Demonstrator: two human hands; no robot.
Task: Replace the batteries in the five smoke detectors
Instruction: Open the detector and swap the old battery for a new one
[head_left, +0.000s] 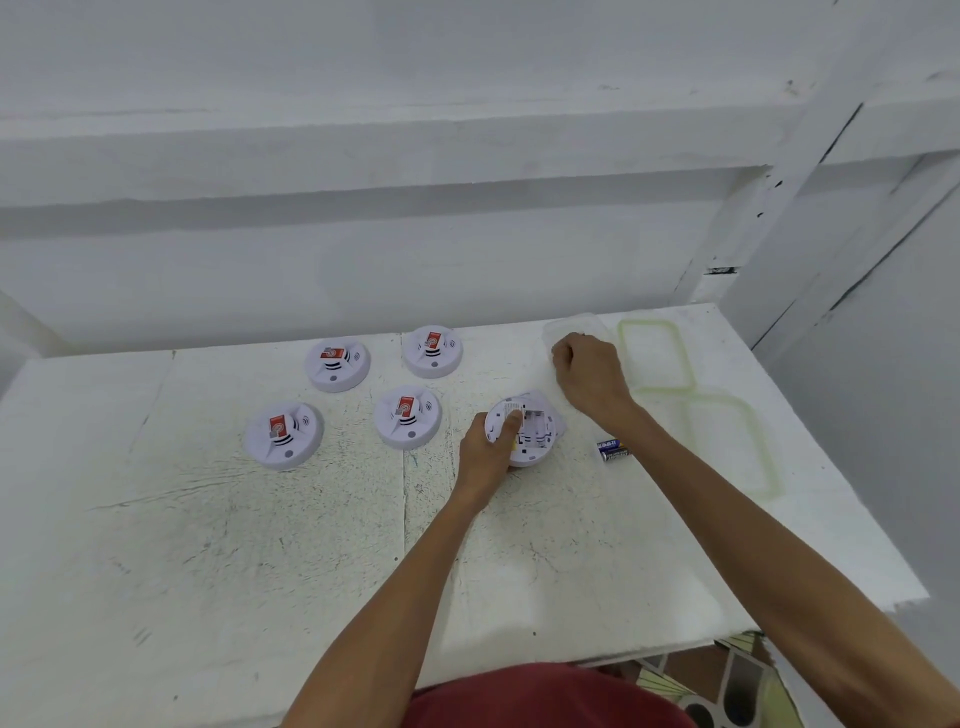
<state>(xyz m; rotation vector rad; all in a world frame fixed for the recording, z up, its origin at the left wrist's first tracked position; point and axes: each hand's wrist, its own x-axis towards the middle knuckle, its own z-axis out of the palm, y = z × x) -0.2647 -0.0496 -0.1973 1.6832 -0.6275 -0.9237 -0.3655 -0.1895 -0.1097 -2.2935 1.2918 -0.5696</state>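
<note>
Four white smoke detectors lie face up with red stickers: two at the back (336, 362) (432, 351) and two nearer (283, 434) (408, 415). A fifth detector (537, 434) is turned over, its open battery bay showing and looking empty. My left hand (485, 452) grips its left rim, thumb on the back. My right hand (592, 376) is at the near side of a clear plastic box (571, 325), fingers curled downward; whatever they may hold is hidden. Two blue batteries (613, 449) lie on the table beside my right forearm.
Everything sits on a scuffed white table (260, 545) against a white wall. Two clear lids with green seals (654, 353) (727, 441) lie at the right. The table's right edge and near right corner are close to my right arm.
</note>
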